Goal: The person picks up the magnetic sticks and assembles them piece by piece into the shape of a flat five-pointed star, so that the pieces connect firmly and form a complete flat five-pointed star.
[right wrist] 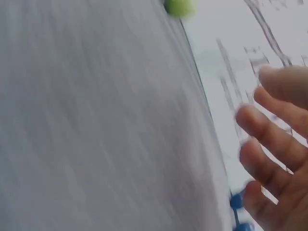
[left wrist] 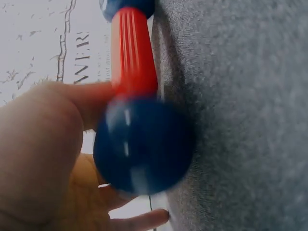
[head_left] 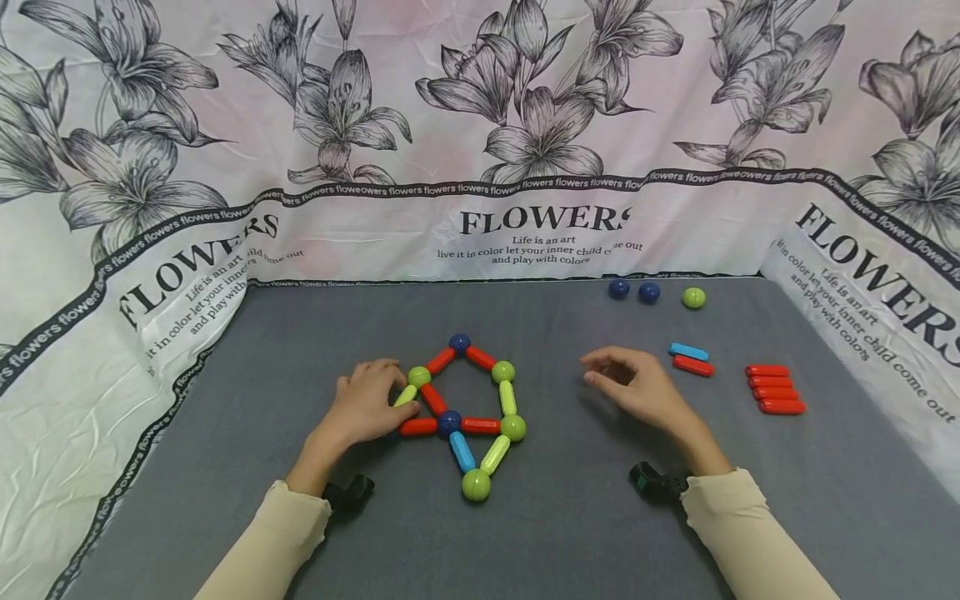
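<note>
A flat figure of toy magnetic rods and balls lies on the grey cloth, with red rods (head_left: 480,426), green balls (head_left: 512,428), a blue rod (head_left: 462,452) and dark blue balls (head_left: 449,422). My left hand (head_left: 363,404) holds its left side, thumb and fingers about the light green rod (head_left: 406,396). In the left wrist view the thumb touches a red rod (left wrist: 132,53), and a dark blue ball (left wrist: 144,144) hides part of the fingers. My right hand (head_left: 633,386) hovers right of the figure, fingers loosely bent, holding nothing.
At the right lie a loose blue rod (head_left: 688,352), a red rod (head_left: 693,366) beside it, and a stack-like row of several red rods (head_left: 772,392). Two dark blue balls (head_left: 648,292) and a green ball (head_left: 693,297) sit by the back edge, before the flowered cloth (head_left: 540,225).
</note>
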Demonstrator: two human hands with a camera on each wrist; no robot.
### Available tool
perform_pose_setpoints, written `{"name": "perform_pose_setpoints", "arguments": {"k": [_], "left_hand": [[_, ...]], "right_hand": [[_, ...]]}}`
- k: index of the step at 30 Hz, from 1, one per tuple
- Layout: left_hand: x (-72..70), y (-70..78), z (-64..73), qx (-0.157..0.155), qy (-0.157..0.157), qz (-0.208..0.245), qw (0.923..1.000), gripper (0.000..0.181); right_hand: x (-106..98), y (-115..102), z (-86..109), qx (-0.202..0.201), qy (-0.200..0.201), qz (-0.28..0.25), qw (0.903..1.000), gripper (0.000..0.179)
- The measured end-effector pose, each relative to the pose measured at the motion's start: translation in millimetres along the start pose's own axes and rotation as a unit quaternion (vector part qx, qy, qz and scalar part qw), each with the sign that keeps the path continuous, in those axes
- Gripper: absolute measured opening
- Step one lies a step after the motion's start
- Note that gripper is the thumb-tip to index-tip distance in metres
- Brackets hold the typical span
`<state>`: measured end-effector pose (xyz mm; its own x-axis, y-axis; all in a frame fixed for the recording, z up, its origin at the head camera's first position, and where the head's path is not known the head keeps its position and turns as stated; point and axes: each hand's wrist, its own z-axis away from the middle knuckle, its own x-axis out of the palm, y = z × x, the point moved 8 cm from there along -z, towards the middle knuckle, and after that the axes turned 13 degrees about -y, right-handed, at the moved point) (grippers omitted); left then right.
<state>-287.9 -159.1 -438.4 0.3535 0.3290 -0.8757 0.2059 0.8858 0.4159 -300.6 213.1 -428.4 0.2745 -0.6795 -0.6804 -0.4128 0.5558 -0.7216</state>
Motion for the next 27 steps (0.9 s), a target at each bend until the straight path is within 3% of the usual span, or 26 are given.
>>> {"name": "perform_pose_setpoints", "arguments": {"k": [2, 5, 8, 12, 15, 22, 27], "left_hand": [[-3.0, -1.5, 0.9, -0.008, 0.017, -0.005, 0.9998, 0.034], [-5.9, -3.9, 1.6, -0.018, 0.036, -0.006, 0.9992, 0.033], [-7.2, -6.5, 1.3, -0.035, 0.048, -0.004, 0.9982, 0.036], [-8.1, -8.9, 0.9, -0.053, 0.052, 0.007, 0.9972, 0.041], [-7.9, -10.4, 0.8, -0.054, 0.047, 0.016, 0.9973, 0.041], [-7.7, -8.2, 1.2, -0.036, 0.044, 0.025, 0.998, 0.035], [-6.7, -4.4, 1.1, -0.028, 0.05, 0.027, 0.998, 0.034]], "right_hand": [[-18.7, 8.6, 6.2, 0.023, 0.049, 0.045, 0.9975, 0.018], [-46.2, 20.4, 18.0, 0.044, 0.111, 0.118, 0.9857, 0.018], [-68.8, 34.1, 32.0, 0.075, 0.143, 0.17, 0.9722, 0.019], [-87.2, 56.3, 49.5, 0.141, 0.13, 0.2, 0.9609, 0.023], [-92.5, 67.8, 56.6, 0.163, 0.107, 0.207, 0.9586, 0.024], [-91.3, 74.7, 56.6, 0.162, 0.048, 0.214, 0.9621, 0.025], [-86.6, 59.9, 48.8, 0.135, 0.061, 0.187, 0.9712, 0.025]]}}
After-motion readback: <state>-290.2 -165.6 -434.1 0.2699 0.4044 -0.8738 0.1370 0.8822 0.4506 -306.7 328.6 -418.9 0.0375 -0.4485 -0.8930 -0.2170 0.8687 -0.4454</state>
